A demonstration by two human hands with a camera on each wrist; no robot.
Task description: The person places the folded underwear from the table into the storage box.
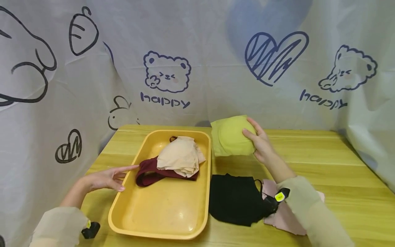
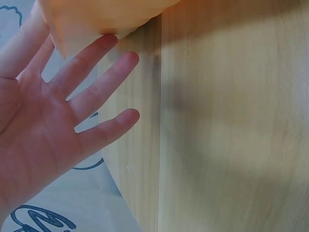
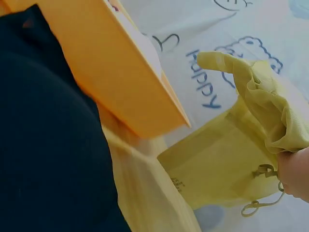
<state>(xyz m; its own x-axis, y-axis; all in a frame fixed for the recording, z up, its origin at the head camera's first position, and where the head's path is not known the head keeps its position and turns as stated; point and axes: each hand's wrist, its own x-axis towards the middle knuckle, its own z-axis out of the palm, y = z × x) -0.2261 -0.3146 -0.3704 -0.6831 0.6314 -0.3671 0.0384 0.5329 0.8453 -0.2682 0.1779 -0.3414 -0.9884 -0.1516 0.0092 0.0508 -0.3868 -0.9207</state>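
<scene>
Holding up a yellow-green bra [image 1: 233,136] in the right hand [image 1: 263,145], above the table [image 1: 308,147] and near the far right corner of an orange-yellow plastic tray [image 1: 163,219]. Clamped at the bra's right edge, with thumb on the front and fingers behind; in the right wrist view, a loose panel hanging down with a thin looped strap (and small printed marks, too tiny to read).

At the tray's left side, the left hand [image 1: 106,179], fingers apart and fairly straight, index fingertip touching the rim, nothing in its grasp.

Inside the tray, towards the far end, a folded cream garment [image 1: 179,156] lying on top of a maroon garment [image 1: 149,173] with a wide loop at its left; the near half of the tray bare.

Just right of the tray, a black garment [image 1: 232,199] spread on the table; beside it, a pink garment [image 1: 288,214], partly hidden beneath the right forearm. On both arms, pale beige sleeves. Behind everything, a whitish sheet [image 1: 216,85] with line-drawn bears, hearts and the word "happy".
</scene>
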